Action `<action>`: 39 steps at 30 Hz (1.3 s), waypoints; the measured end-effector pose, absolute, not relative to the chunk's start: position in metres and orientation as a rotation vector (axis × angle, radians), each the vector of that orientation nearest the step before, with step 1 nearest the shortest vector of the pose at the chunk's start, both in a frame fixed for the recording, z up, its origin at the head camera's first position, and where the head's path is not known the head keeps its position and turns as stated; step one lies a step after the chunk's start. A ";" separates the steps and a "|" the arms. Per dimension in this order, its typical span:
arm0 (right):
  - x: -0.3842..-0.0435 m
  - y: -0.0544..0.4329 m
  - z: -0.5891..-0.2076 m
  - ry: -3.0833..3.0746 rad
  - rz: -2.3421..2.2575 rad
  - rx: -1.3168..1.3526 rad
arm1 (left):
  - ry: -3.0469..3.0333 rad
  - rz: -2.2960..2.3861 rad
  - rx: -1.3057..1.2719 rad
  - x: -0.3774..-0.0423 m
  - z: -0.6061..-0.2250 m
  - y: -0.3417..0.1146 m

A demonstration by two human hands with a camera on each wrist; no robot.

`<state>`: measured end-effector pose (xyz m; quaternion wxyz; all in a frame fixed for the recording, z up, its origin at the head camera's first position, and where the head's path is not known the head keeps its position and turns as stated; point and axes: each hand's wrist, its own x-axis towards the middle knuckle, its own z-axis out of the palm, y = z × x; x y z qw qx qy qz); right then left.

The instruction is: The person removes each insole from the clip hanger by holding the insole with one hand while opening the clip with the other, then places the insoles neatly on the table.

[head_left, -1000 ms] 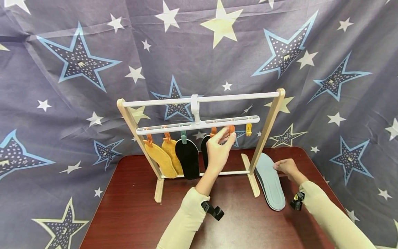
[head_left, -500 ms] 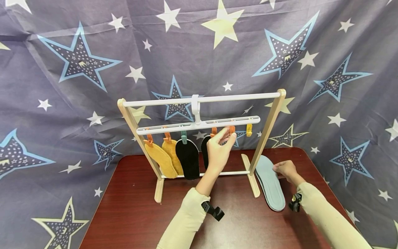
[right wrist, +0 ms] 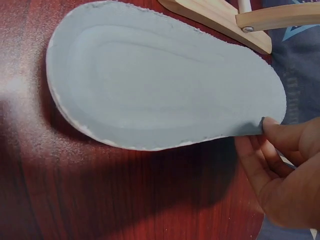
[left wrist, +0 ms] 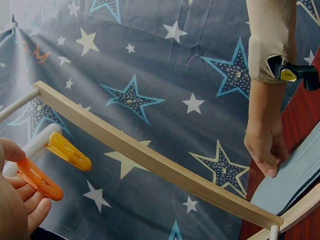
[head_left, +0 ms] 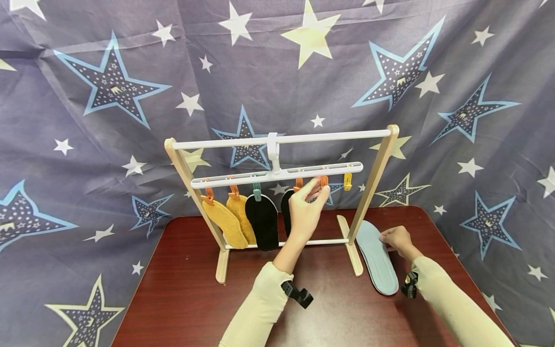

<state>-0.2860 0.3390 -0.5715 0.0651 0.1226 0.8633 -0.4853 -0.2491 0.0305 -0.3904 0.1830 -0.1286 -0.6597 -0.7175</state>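
In the head view my left hand (head_left: pixel 303 212) reaches up to the white hanger bar (head_left: pixel 321 170) and pinches an orange clip (head_left: pixel 324 181); the left wrist view shows thumb and fingers on that clip (left wrist: pixel 41 181). Right of the rack, my right hand (head_left: pixel 397 239) pinches the long edge of a light blue insole (head_left: pixel 376 258) near its far end. The right wrist view has the thumb on top of this insole (right wrist: pixel 155 80), fingers beneath, and a shadow on the table under it. A black insole (head_left: pixel 261 221) hangs from a green clip (head_left: pixel 257 191).
Two yellow insoles (head_left: pixel 225 223) hang at the left from orange clips. Another black insole (head_left: pixel 285 207) is partly behind my left hand. A yellow clip (head_left: pixel 347 181) hangs at the bar's right end. The wooden rack (head_left: pixel 374 178) stands on the red-brown table (head_left: pixel 329 308).
My right hand has moved slightly toward me, and the light blue insole's far end has come down and nearer with it. The left hand stays at the orange clip.
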 end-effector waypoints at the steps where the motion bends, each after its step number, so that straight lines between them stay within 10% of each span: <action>1: -0.286 0.339 -0.572 2.610 -1.464 0.369 | -1.864 -2.026 -0.362 -0.247 -0.388 0.030; 39: -0.280 0.319 -0.570 2.892 -1.102 0.562 | -1.812 -2.052 -0.400 -0.253 -0.396 0.031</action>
